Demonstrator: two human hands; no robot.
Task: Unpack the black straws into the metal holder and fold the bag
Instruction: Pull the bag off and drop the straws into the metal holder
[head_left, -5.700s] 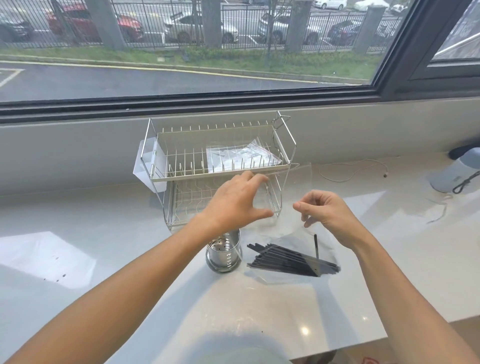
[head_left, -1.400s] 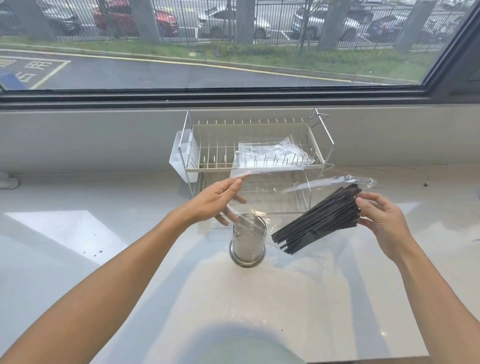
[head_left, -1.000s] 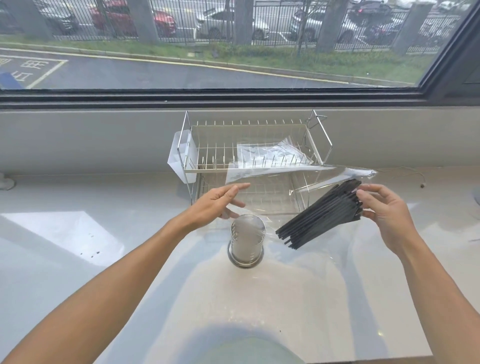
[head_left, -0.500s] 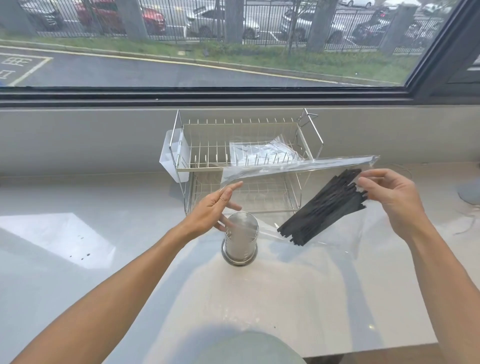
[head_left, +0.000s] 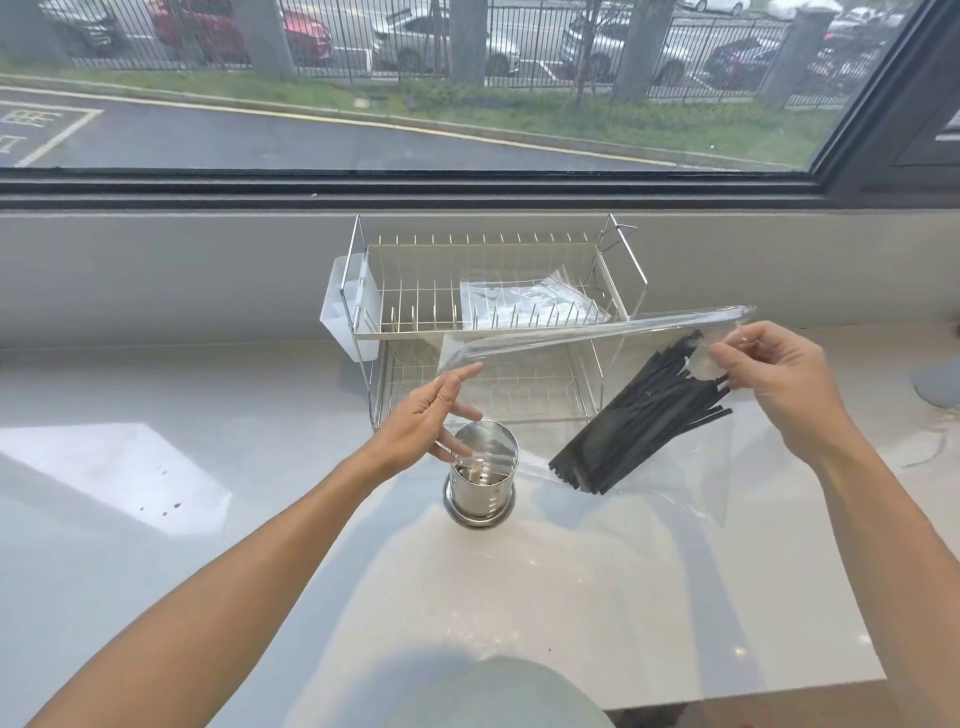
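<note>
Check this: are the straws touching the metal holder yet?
Apart. The head view shows bare counter between the lower ends of the straws and the metal holder.

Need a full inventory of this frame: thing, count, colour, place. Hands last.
black straws: one bundle, black, inside the clear bag, tilted, held above the counter.
clear bag: one, transparent, raised between both hands.
metal holder: one, silver, perforated, upright on the counter, no straws in it.
dish rack: one, two-tier, silver wire, behind the holder by the wall.
plastic sheet: one, clear, on the rack's upper tier.
white caddy: one, hung on the rack's left end.
counter: one, pale.
window: one, dark frame, cars outside.
left hand: fingers at the bag's left edge.
right hand: grip on the bag's upper end.
</note>
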